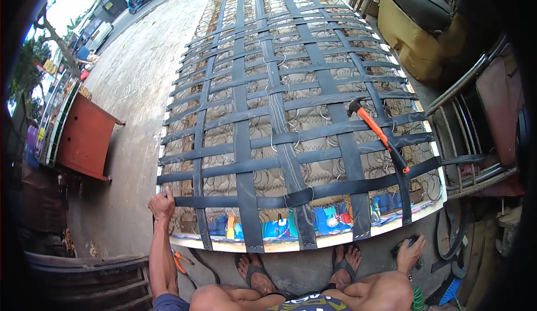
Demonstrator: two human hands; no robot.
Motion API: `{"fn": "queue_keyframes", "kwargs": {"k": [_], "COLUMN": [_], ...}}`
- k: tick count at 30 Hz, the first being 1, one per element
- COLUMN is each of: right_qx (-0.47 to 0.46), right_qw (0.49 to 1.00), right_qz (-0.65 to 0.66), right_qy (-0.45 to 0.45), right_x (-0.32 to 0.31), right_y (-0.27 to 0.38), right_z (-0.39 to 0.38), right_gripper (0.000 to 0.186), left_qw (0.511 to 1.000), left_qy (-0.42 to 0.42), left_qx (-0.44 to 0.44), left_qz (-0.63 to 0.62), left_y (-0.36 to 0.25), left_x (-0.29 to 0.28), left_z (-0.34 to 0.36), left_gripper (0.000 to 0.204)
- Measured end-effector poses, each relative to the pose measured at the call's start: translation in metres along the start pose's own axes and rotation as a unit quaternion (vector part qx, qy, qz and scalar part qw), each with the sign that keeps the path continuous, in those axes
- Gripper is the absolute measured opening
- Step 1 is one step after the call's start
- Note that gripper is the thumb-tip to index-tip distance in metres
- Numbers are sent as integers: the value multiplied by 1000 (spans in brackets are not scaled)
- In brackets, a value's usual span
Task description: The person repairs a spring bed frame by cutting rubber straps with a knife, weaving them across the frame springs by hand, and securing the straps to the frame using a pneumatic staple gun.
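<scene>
A large spring frame (224,246), white-edged and full of wire coils, lies before me, crossed by woven black rubber straps (246,199). My left hand (162,205) is closed at its near left corner, gripping the end of the nearest crosswise strap (212,201). That strap runs over to the right edge, where its tail sticks out past the frame. Low on the right, beyond the frame's near edge, my right hand (411,252) is closed around a dark tool that looks like a staple gun (398,248); my fingers hide part of it. An orange-handled hammer (373,127) rests on the straps.
Orange-handled pliers (182,263) lie on the floor by my left forearm. A green coiled hose (417,298) is below my right hand, near a loose black strap (447,249). Metal-framed chairs (464,121) crowd the right side; an orange-red cabinet (86,135) stands left.
</scene>
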State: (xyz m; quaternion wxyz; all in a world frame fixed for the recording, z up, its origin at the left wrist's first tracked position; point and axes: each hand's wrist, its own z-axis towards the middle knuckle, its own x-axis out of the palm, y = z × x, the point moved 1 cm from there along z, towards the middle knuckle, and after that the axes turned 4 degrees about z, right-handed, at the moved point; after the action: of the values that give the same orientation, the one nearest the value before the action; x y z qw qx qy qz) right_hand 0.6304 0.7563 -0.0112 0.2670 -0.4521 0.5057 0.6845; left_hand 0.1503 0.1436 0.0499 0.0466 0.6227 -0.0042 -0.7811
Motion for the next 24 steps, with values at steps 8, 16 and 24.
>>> {"fn": "queue_keyframes", "kwargs": {"k": [8,16,24], "right_qx": [148,108,192], "right_qw": [965,969,890], "right_qz": [-201,17,139], "right_qy": [86,222,390], "right_x": [35,-61,-206], "right_y": [-103,97,258], "right_z": [-60,-44,-132], "right_gripper": [53,58,26], "left_qw": [997,891,763], "left_qy": [75,447,590], "left_qx": [-1,37,259], "left_qz": [18,66,54], "left_y": [-11,-39,-186], "left_x": [-12,-207,-296], "left_z": [2,19,-13], "left_gripper": [54,64,48]}}
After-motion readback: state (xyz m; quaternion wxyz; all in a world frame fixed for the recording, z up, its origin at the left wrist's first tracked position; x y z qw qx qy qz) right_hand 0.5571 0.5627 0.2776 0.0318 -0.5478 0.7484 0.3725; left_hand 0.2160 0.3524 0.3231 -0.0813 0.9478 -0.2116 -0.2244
